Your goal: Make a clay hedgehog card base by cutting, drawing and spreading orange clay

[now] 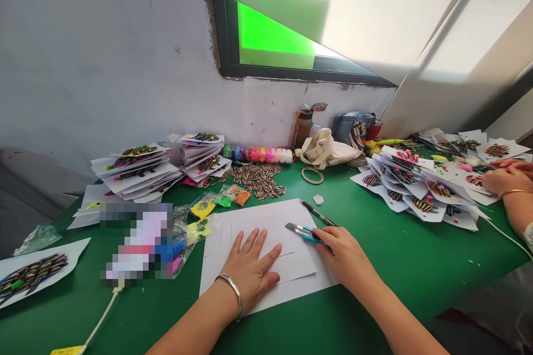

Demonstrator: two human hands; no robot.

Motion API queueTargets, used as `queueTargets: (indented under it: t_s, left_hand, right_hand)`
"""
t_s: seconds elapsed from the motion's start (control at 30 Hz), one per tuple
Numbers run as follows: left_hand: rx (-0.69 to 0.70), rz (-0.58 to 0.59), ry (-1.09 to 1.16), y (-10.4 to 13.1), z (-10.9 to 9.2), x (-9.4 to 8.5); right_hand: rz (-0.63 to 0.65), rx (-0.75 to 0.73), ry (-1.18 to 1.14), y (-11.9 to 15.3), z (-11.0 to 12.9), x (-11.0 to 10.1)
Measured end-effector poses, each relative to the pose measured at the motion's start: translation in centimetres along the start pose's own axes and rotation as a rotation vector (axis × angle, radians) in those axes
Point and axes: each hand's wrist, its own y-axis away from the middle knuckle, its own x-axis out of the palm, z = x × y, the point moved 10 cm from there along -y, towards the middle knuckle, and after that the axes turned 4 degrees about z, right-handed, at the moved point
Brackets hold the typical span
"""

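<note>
While resting the left hand (252,269) palm down on layered white paper (266,216) at lower centre, with fingers fanned wide and gripping nothing, holding a blue cutter (310,234) in the right hand (347,258), curled close round the handle. Blade out, pointing to the upper left, right there over the paper! Just above, on to a black pen (320,213) at the sheet's upper right edge, then a paper scrap (318,199) near it, and a tape roll (312,182) farther up the frame. Over at centre, on to striped seeds (262,180), heaped on the green table (395,266), with small bright packets (203,206) below and to the left. Stacked in a leaning pile at centre left: white cards (139,184) decorated with seeds. More such cards at centre right, spread in overlapping layers. And at the far right edge, on to a co-worker's hand (506,177), close to another card, grip too small to make out.
</note>
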Motion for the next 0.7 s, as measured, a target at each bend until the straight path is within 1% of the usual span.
queueTargets:
  t_s: [0.2,0.37,0.53,0.7]
  left_hand:
    - [0.002,0.000,-0.011,0.0,0.0,0.0]
    - [0.007,-0.012,-0.017,-0.1,0.0,0.1]
    - [0.015,-0.029,-0.023,-0.1,0.1,0.1]
    - [-0.002,-0.011,-0.027,-0.1,0.0,0.0]
  right_hand:
    - [0.004,-0.013,-0.009,-0.9,0.4,0.1]
    - [0.044,-0.051,-0.088,-1.2,1.2,0.2]
    - [0.127,-0.121,-0.205,-0.4,1.4,0.4]
    - [0.215,-0.159,-0.258,0.7,1.3,-0.4]
